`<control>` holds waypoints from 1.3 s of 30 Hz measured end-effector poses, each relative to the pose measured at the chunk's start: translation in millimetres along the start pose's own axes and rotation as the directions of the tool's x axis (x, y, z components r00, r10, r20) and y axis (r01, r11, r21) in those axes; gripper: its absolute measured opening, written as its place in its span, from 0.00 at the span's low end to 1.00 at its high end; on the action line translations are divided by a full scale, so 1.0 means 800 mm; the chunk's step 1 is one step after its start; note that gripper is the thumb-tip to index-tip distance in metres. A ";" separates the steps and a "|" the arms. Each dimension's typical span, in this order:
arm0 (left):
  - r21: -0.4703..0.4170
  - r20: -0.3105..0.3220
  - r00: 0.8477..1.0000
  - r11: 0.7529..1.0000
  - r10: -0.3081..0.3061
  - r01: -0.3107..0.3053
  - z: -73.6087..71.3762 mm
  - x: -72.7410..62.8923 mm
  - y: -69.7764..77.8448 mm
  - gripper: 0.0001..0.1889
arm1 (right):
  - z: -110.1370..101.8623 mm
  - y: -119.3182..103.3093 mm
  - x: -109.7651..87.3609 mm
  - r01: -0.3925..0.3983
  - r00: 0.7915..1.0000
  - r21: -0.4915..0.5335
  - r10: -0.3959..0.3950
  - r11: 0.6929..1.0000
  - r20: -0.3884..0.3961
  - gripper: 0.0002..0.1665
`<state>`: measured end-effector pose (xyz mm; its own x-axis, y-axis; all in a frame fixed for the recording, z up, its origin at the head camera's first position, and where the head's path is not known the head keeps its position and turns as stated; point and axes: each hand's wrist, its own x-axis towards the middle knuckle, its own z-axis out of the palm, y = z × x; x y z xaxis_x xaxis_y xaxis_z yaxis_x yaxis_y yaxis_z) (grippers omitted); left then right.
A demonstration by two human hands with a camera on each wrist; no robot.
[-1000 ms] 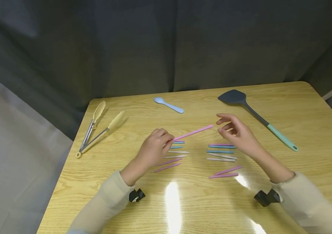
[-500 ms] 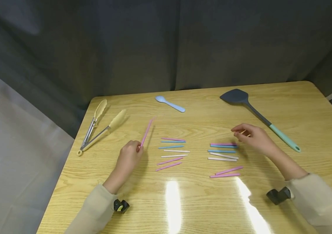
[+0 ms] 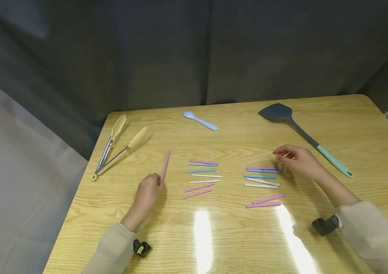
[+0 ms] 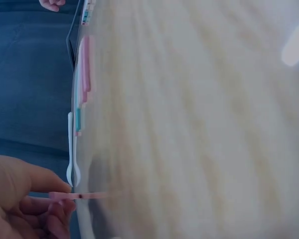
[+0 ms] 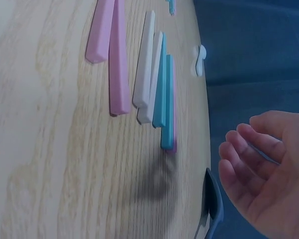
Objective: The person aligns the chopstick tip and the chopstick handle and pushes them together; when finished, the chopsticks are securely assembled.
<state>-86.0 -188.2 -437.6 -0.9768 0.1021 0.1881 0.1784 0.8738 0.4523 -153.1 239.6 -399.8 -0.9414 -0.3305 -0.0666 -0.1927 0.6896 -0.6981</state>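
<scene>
Left of centre on the wooden table (image 3: 242,239): one pink stick (image 3: 166,164), its near end pinched between thumb and fingers of the left hand (image 3: 148,192). Long axis: from the hand toward the far edge, leaning slightly right, so crosswise to the sticks laid out beside it. Free end: ahead of the hand, well short of the far edge. Whether that end touches the tabletop or hangs just above it cannot be told; the left wrist view is dim and blurred there.

Next to the right, apart from the held piece: first row of sticks (image 3: 207,176), seven in number. Order from far edge to near edge: pink, two blue, two white, two pink; all run roughly along the far edge, left ends facing the left hand's side.

Further right: second row of sticks (image 3: 260,176), also seven, same colour order.

Right hand (image 3: 298,160): raised above the table beside the far right end of the second row, fingers loosely bent, holding nothing. Both rows stand between it and the pink stick; the left hand is the nearer by far.

Outlying items: tongs (image 3: 105,151), spread in a V, by the left edge toward the far left corner; pale blue spoon (image 3: 201,120), near the far edge; spatula (image 3: 303,133), dark blade toward the far edge, mint handle slanting toward the near right corner. Beyond the far edge: dark curtain (image 3: 146,57).
</scene>
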 end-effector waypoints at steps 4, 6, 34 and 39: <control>-0.001 0.036 0.999 1.000 -0.019 0.019 0.004 -0.003 0.000 0.07 | 0.000 0.001 0.000 -0.001 1.000 -0.029 0.001 1.000 -0.008 0.19; 0.014 0.051 0.999 1.000 -0.016 0.015 0.005 -0.004 0.000 0.07 | 0.000 0.001 0.000 0.001 1.000 -0.041 -0.002 0.999 -0.011 0.19; 0.143 0.316 0.855 0.870 0.412 -0.472 0.041 0.123 0.073 0.06 | 0.037 0.014 0.026 0.281 0.960 -0.332 -0.270 0.901 0.079 0.07; 0.154 0.320 0.815 0.822 0.483 -0.547 0.052 0.130 0.083 0.05 | 0.039 0.014 0.026 0.299 0.954 -0.363 -0.291 0.882 0.077 0.06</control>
<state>-180.5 -99.7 -424.3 -0.7481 0.6571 0.0926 0.6633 0.7362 0.1344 -166.3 220.2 -431.5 -0.8204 -0.5656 0.0842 -0.5517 0.7441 -0.3769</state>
